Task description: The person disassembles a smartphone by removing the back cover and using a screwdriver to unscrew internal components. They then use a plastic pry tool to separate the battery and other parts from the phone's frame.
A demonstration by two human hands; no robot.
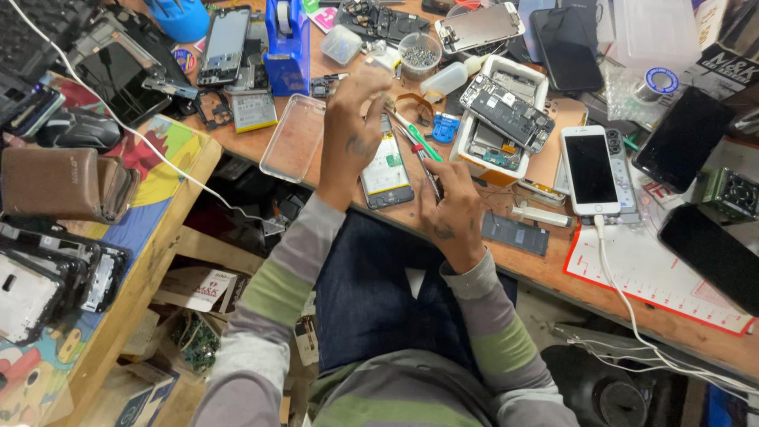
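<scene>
Far on the surface [545,273], a clear round cup [420,54] holds small screws. Our left hand [352,130] grips the opened phone [386,170]; our right hand [451,209] clamps thin tweezers [428,170] beside it.

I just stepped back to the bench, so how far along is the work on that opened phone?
Done: the opened phone lies at the bench edge with its back off, battery and board bare. In hand: the left hand is raised over its upper end, and the right hand holds tweezers beside it. Left: nothing is closed up; a clear case lies beside it, and a small cup of screws sits farther back.
</scene>
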